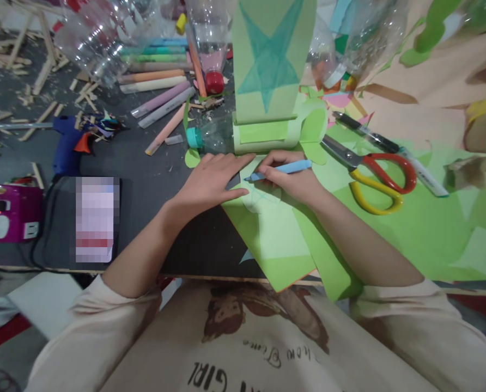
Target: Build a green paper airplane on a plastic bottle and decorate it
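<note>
My right hand (286, 173) is closed round a light blue marker (294, 166), its tip low over green paper. Under it lies a light green paper piece (263, 198) with a faint blue star outline drawn on it. My left hand (216, 179) lies flat with fingers spread, pressing on the paper's left edge. Green sheets (281, 234) are stacked beneath. Just beyond my hands a clear plastic bottle (220, 136) with a teal cap lies on its side, wrapped in green paper. Rising behind it is a green panel (273, 49) bearing a blue-green star.
Scissors (351, 159) with red and yellow handles and a black pen (361, 130) lie right of my hand. At left are a blue glue gun (67, 144), a phone (96, 218), a purple box (12, 212) and wood scraps. Several markers (157, 65) and plastic bottles sit behind.
</note>
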Motion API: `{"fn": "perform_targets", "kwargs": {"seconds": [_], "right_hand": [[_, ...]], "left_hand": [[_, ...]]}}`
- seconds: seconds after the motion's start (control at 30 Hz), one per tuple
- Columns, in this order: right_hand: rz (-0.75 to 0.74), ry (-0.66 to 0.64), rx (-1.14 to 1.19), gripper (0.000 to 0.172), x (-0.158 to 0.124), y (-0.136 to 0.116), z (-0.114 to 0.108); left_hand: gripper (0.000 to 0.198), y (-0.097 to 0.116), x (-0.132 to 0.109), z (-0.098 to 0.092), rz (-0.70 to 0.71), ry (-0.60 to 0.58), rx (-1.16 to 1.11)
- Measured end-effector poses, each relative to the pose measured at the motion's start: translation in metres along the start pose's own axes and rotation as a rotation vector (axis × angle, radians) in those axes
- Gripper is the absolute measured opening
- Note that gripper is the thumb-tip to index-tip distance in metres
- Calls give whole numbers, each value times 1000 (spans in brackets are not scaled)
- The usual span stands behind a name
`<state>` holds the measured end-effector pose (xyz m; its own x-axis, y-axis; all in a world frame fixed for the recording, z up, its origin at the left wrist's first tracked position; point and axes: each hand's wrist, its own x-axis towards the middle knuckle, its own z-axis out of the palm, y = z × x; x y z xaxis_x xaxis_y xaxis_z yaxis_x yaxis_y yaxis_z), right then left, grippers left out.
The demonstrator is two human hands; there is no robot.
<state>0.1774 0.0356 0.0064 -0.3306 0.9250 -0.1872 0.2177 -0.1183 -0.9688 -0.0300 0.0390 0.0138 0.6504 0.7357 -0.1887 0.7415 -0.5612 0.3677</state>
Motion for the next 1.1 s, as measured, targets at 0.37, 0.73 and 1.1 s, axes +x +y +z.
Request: {"fn": "perform_targets", "kwargs": {"seconds": [0.37,0.73,1.1], "right_hand": [[8,0,-37,15,-1,-2,0],[10,4,-35,9,0,-2,0],[21,13,-35,8,-1,-2,1]], "left_hand": [[74,-1,0,0,-3,2,-12],[73,-1,0,0,0,0,-3],[73,-1,1,1,3,4,17]]}}
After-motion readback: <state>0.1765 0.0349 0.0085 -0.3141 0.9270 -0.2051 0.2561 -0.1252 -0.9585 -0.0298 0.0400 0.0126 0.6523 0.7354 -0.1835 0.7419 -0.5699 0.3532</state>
